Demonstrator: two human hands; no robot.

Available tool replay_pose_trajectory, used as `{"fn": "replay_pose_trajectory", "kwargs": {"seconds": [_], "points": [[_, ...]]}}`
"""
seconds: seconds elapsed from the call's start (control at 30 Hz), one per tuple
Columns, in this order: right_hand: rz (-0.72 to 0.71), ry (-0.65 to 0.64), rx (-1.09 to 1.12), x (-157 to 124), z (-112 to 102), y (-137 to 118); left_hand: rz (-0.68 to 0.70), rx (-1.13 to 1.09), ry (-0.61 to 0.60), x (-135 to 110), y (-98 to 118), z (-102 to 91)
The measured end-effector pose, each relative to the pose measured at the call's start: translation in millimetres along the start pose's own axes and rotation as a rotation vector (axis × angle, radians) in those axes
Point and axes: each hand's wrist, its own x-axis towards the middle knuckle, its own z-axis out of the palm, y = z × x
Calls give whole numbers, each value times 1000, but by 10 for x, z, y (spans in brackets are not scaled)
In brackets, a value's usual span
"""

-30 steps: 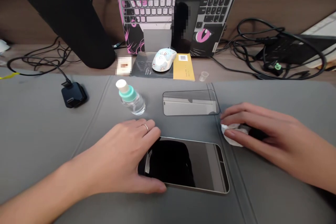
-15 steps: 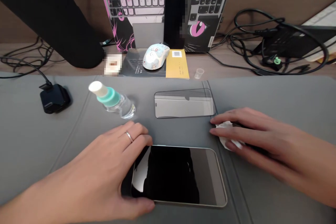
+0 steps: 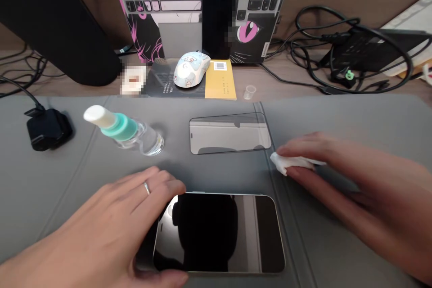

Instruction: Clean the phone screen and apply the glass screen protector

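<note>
A smartphone (image 3: 219,231) with a dark screen lies flat on the grey mat (image 3: 354,112) near the front edge. My left hand (image 3: 111,225) grips its left end, thumb on the near side and fingers on the far side. My right hand (image 3: 344,189) pinches a small white wipe (image 3: 290,162) just right of the phone, lifted slightly off the mat. A glass screen protector (image 3: 229,133) lies flat behind the phone. A small clear spray bottle (image 3: 124,130) with a teal collar and white cap stands left of it.
A laptop with pink and black cat stickers (image 3: 202,4) stands at the back with a dark phone (image 3: 219,9) leaning on it. In front of them lie a patterned mouse (image 3: 191,68), a yellow booklet (image 3: 221,80) and a tiny clear cap (image 3: 249,92). A black charger (image 3: 47,128) is left; cables (image 3: 351,49) right.
The view has shifted, so everything sits lower and further left. My right hand has closed on the white wipe and raised it slightly. My left hand stays on the phone's left end.
</note>
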Motion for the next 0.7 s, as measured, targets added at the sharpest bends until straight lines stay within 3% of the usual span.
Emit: {"fn": "replay_pose_trajectory", "kwargs": {"seconds": [0.3,0.53,0.7], "points": [[108,28,68,48,25,-84,31,20,-46,62,68,-118],[63,-8,8,43,38,-81,94,86,-90,69,54,-141],[-5,-27,56,32,49,-29,177,85,32,86,70,-137]]}}
